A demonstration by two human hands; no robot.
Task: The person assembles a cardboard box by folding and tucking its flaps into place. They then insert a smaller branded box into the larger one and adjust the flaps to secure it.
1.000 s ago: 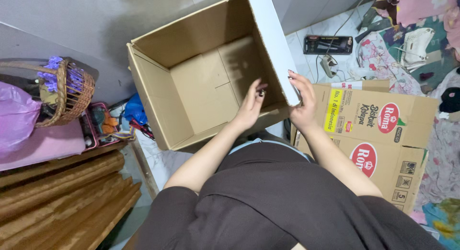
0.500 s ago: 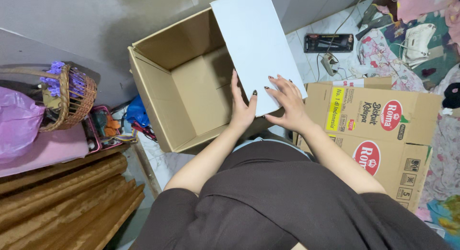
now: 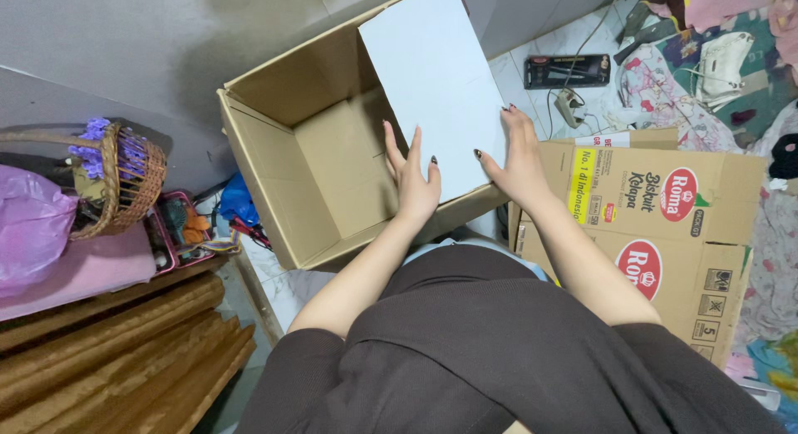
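Flap (image 3: 436,85) white, flat, tilted over brown box (image 3: 316,168) w/ both hands' fingers (image 3: 413,155) spread on it.

Two cardboard boxes (image 3: 324,176); one wicker basket (image 3: 125,180); two hands (image 3: 416,180)

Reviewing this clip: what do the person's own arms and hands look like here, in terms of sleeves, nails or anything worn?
Both forearms are bare; dark brown fabric sleeves end near the elbows, part of a loose dark brown garment over a pale blue layer. The left hand and right hand have long nails painted dark. No rings, watch or bracelet can be seen, and no gloves.
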